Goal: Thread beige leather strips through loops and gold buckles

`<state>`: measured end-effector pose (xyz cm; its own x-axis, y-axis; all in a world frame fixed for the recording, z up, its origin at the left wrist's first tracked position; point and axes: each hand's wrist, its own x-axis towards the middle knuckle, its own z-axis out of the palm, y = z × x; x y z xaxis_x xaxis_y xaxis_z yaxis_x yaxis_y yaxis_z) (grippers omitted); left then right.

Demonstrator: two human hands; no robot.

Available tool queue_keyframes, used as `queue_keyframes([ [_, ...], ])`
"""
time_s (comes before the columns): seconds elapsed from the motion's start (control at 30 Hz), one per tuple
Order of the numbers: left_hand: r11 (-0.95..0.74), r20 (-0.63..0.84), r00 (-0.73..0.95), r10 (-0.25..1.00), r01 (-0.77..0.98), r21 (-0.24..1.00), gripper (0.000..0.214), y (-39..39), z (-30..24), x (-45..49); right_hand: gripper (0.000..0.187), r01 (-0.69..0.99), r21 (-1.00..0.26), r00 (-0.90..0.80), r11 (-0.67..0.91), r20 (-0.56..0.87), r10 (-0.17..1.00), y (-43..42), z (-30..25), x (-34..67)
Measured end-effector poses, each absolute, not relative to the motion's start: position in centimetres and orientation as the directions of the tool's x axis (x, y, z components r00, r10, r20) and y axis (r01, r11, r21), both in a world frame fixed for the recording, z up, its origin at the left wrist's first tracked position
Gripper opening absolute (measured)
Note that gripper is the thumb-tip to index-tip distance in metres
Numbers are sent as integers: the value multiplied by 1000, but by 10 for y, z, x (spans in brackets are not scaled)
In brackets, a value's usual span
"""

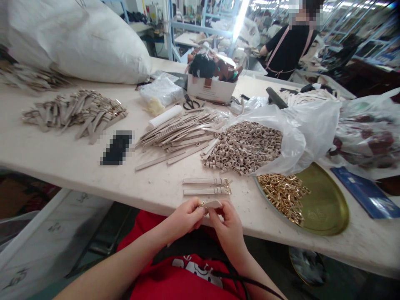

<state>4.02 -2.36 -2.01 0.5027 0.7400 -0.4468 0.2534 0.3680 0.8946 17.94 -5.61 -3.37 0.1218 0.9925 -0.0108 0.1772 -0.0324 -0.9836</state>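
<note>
At the table's front edge my left hand (191, 216) is closed on a small gold buckle, partly hidden by the fingers. My right hand (227, 221) pinches the beige strap (213, 204) that joins it. Just beyond my hands lie two finished-looking beige straps with gold buckles, a farther one (203, 181) and a nearer one (203, 191), side by side. Behind them is a pile of loose beige strips (181, 131). To its right, a heap of small beige loops (243, 148) spills from a clear plastic bag (300, 137).
Gold buckles (283, 193) fill the left of a round gold tray (326, 204). A pile of buckled straps (75, 110), a blurred dark phone-like object (117, 148), scissors (190, 103) and a box of scraps (211, 88) are on the table. Behind stands a person (289, 48).
</note>
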Motion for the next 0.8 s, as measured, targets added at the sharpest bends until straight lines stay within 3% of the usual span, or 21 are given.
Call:
queue_keyframes([
  [0.07, 274, -401, 462, 791, 318, 908, 18, -27, -19, 41, 8, 330, -941, 116, 70, 114, 987, -58, -32, 182],
  [0.13, 180, -349, 435, 830, 384, 906, 20, -30, -14, 41, 8, 315, -949, 108, 28, 65, 992, -59, -31, 185],
  [0.27, 150, -357, 501, 788, 406, 902, 26, -33, -4, 38, 16, -67, -956, -53, -286, -283, 958, -58, -27, 188],
  [0.33, 159, -364, 528, 767, 394, 905, 31, -31, -4, 38, 20, -193, -915, -126, -355, -336, 934, -59, -25, 187],
  [0.4, 194, -378, 523, 764, 372, 908, 33, -28, -7, 39, 21, -172, -938, -96, -302, -289, 953, -60, -21, 187],
  [0.5, 248, -372, 509, 776, 297, 922, 28, -23, -9, 41, 17, -21, -984, -137, -174, -170, 976, -59, -14, 194],
  [0.6, 171, -317, 535, 783, 305, 937, 26, -19, -4, 42, 22, 75, -988, -284, -136, -152, 947, -44, -11, 217],
  [0.67, 104, -297, 551, 780, 354, 930, 22, -16, -1, 43, 24, 227, -971, -171, -74, -115, 979, -23, -16, 240],
  [0.73, 74, -279, 529, 802, 374, 924, 26, -13, -1, 44, 21, 574, -819, 66, -9, 36, 997, 3, -25, 262],
  [0.8, 76, -266, 496, 826, 370, 926, 28, -10, -5, 46, 13, 867, -496, 153, -54, 162, 975, 27, -37, 277],
])
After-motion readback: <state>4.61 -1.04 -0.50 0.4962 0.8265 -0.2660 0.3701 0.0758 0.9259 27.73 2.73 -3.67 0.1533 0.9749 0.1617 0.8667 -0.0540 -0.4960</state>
